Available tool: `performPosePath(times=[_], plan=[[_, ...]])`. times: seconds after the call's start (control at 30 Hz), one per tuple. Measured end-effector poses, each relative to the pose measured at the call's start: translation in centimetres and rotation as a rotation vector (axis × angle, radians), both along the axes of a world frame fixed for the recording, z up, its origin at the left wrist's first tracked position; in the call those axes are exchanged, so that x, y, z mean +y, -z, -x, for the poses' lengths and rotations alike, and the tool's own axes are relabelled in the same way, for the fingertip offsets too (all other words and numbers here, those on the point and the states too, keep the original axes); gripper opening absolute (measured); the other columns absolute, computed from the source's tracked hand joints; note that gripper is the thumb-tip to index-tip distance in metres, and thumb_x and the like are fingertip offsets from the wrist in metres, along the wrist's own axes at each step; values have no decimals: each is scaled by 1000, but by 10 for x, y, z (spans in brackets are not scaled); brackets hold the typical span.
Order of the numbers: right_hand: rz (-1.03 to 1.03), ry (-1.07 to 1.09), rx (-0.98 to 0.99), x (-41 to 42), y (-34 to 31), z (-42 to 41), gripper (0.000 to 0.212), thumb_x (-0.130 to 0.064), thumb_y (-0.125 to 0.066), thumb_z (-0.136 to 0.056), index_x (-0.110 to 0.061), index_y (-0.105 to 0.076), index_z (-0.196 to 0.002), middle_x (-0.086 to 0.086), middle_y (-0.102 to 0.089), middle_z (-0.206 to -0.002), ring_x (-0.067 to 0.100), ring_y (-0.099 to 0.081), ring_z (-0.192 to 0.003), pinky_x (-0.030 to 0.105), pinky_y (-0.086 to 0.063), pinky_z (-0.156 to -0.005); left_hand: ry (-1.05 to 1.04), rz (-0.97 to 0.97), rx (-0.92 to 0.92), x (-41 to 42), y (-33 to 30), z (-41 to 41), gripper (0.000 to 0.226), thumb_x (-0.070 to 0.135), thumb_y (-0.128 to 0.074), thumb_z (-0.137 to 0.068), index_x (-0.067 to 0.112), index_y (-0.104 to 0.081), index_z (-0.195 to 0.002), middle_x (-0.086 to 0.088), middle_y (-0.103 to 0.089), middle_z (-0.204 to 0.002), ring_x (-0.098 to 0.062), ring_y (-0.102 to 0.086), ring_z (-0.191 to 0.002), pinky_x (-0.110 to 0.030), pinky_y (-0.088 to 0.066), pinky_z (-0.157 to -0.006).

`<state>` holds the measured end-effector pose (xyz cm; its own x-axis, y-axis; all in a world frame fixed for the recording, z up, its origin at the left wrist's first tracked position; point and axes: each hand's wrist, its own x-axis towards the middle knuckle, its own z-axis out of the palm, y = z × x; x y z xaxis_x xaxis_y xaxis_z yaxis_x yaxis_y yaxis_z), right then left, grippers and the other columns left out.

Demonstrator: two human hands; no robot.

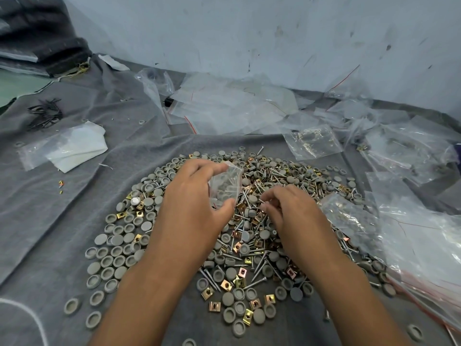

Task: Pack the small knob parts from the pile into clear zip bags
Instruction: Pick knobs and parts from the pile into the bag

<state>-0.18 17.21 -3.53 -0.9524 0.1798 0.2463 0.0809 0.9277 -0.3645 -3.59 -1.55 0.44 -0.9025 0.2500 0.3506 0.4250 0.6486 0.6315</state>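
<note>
A wide pile of small grey round knob parts, silver screws and brass square clips covers the grey cloth in the middle. My left hand holds a small clear zip bag above the pile, thumb and fingers curled round it; grey parts and screws show inside the bag. Just right of the bag, my right hand hovers over the pile and pinches a thin screw between its fingertips.
Empty clear zip bags lie heaped at the back by the wall. More bags, some filled, are stacked on the right. A folded white bag and black wire ties lie at the left.
</note>
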Motion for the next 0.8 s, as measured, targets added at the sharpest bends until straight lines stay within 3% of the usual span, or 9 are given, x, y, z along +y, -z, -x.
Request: performPosePath(times=[0.1, 0.27, 0.47, 0.63, 0.8], plan=[[-50, 19, -30, -1, 5, 4, 17, -38, -60, -99, -33, -63, -115, -16, -52, -100, 6, -48, -96, 27, -49, -79, 3, 7, 3, 0, 0, 0, 55, 25, -80, -81, 26, -61, -133, 18, -51, -111, 7, -48, -86, 6, -28, -81], [-180, 43, -57, -3, 4, 3, 15, -42, -56, -100, -35, -66, -109, -16, -47, -97, 7, -39, -92, 26, -36, -73, -5, 15, 3, 0, 0, 1, 55, 28, -79, -82, 29, -60, -134, 20, -50, -113, 7, -48, -88, 6, -28, -82], [-249, 41, -138, -6, 1, 2, 18, -41, -49, -104, -34, -60, -117, -11, -53, -110, 12, -44, -101, 27, -32, -76, 2, 11, 3, 0, 1, 1, 54, 27, -79, -82, 29, -60, -133, 19, -52, -114, 4, -49, -88, 5, -29, -81], [-75, 44, -155, -2, -1, 0, 10, -38, -45, -106, -33, -52, -111, -13, -47, -112, 10, -41, -106, 28, -41, -84, 8, 23, 12, 0, 3, 2, 55, 27, -80, -81, 30, -60, -132, 19, -50, -111, 7, -47, -86, 5, -29, -81], [299, -96, 157, -7, -18, -9, 10, -35, -48, -105, -36, -53, -97, -18, -55, -92, 3, -53, -88, 17, -40, -71, 23, 25, 10, 3, 6, 0, 58, 24, -80, -78, 30, -60, -132, 22, -48, -110, 12, -46, -87, 5, -29, -80]])
